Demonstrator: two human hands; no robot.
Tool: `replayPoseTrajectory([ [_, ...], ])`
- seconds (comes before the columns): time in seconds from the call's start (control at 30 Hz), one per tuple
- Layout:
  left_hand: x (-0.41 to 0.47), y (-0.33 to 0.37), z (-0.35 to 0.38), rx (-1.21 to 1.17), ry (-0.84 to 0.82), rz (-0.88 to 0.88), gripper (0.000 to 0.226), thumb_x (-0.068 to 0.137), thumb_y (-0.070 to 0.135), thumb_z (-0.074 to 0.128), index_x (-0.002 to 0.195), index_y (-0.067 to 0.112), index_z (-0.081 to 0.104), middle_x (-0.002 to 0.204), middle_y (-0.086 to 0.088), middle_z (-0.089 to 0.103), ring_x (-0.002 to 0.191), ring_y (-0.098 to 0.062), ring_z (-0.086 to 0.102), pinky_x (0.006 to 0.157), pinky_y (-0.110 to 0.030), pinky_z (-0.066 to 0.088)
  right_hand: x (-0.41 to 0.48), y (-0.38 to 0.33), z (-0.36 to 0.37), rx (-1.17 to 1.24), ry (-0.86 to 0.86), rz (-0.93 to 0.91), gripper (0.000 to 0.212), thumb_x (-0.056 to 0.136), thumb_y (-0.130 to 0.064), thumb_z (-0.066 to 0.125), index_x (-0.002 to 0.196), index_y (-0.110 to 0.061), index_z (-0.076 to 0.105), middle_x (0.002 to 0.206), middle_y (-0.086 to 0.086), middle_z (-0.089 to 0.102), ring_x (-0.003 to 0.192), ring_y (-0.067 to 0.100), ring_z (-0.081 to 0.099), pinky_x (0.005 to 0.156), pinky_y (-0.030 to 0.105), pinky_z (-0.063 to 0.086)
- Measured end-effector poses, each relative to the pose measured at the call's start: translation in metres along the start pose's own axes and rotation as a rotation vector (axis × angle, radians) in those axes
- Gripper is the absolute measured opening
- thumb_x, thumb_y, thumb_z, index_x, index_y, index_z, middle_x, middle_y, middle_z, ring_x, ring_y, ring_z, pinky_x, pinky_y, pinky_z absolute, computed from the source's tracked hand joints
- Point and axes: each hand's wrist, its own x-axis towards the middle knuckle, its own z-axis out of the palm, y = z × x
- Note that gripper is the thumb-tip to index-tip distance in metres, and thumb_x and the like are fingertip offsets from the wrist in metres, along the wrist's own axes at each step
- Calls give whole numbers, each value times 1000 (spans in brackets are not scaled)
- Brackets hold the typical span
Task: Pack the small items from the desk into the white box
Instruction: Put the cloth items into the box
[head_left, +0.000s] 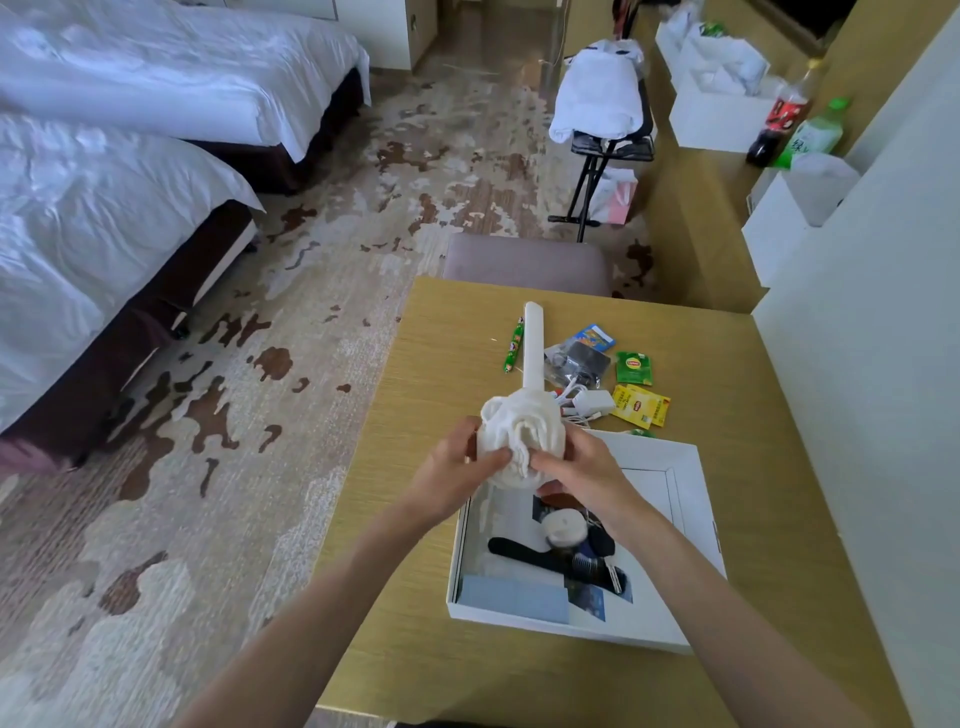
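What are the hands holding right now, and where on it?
A bunched white cloth, held by both hands: the left hand grips its left side, the right hand its right side.

White crumpled cloth bundle (522, 441); shallow white cardboard box (691, 483); ochre desk top (441, 364) with fine wood grain; green foil tea sachet (634, 368); yellow paper tea sachets (640, 405); green-and-red wrapped snack stick (514, 347); beige carpet (322, 218) blotched dark brown; plain white bed linen (104, 208).

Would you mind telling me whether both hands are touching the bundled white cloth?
Touching. The head view shows the left hand and the right hand each gripping the white cloth from its own side with curled fingers.
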Motion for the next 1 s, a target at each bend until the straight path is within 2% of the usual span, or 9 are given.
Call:
replayPoseTrajectory([
  [0.1, 3, -10, -2, 297, 104, 124, 42, 84, 32, 68, 121, 19, 53, 110, 7, 61, 89, -11, 49, 75, -22, 44, 0, 13, -5, -215, 124, -176, 33, 65, -34, 80, 92, -39, 63, 87, -12, 69, 80, 7, 67, 69, 31, 59],
  [0.17, 4, -20, -6, 374, 126, 119, 47, 83, 33, 67, 125, 20, 49, 116, 10, 55, 95, -9, 44, 79, -23, 41, 4, 26, -9, -474, 185, -359, 38, 67, -33, 84, 98, -33, 61, 91, -14, 63, 81, 2, 58, 62, 18, 47],
  [0.3, 3, -37, -11, 377, 33, -47, 51, 86, 34, 62, 131, 22, 41, 127, 5, 51, 99, -12, 49, 79, -27, 41, 15, 47, -7, -985, 126, -700, 36, 65, -6, 81, 95, -10, 62, 96, 2, 54, 82, 16, 52, 55, 27, 45],
  [0.47, 0, -47, -9, 371, -69, -111, 51, 95, 42, 47, 140, 21, 38, 131, -1, 57, 91, -10, 58, 78, -27, 45, 31, 60, 14, -1255, -3, -761, 38, 64, -5, 80, 95, -8, 57, 97, 8, 56, 83, 23, 55, 42, 26, 39],
  [0.6, -2, -52, -7, 334, -91, -134, 52, 97, 44, 42, 144, 25, 33, 133, -2, 54, 96, -13, 60, 87, -35, 51, 33, 80, 27, -1286, -78, -697, 42, 70, -3, 70, 109, -9, 55, 111, 11, 54, 98, 29, 53, 49, 34, 44],
  [0.7, 0, -54, -7, 352, -89, -123, 51, 97, 44, 42, 143, 26, 34, 132, -2, 56, 94, -12, 59, 84, -34, 51, 34, 77, 23, -1179, -172, -646, 39, 73, -3, 61, 112, -8, 57, 113, 12, 52, 101, 29, 49, 71, 41, 50],
  [0.8, 2, -52, -7, 414, -83, -88, 49, 96, 41, 44, 141, 25, 35, 134, -2, 53, 111, -18, 55, 92, -43, 50, 30, 67, 9, -985, -232, -563, 43, 78, -6, 63, 121, -8, 61, 121, 8, 53, 111, 23, 48, 93, 32, 45],
  [0.9, 2, -46, -3, 703, 56, 86, 52, 94, 32, 49, 142, 16, 35, 141, -4, 45, 130, -23, 36, 97, -44, 45, 19, 57, -9, -794, -103, -502, 37, 83, -10, 64, 120, -15, 62, 121, -3, 58, 113, 12, 52, 98, 26, 43],
  [1.0, 9, -31, 2, 876, 174, 333, 48, 90, 22, 53, 136, 12, 43, 140, -8, 47, 128, -26, 39, 92, -43, 50, 8, 46, -32, -731, 88, -577, 25, 85, -5, 62, 109, -13, 67, 109, -4, 63, 105, 11, 58, 91, 28, 48],
])
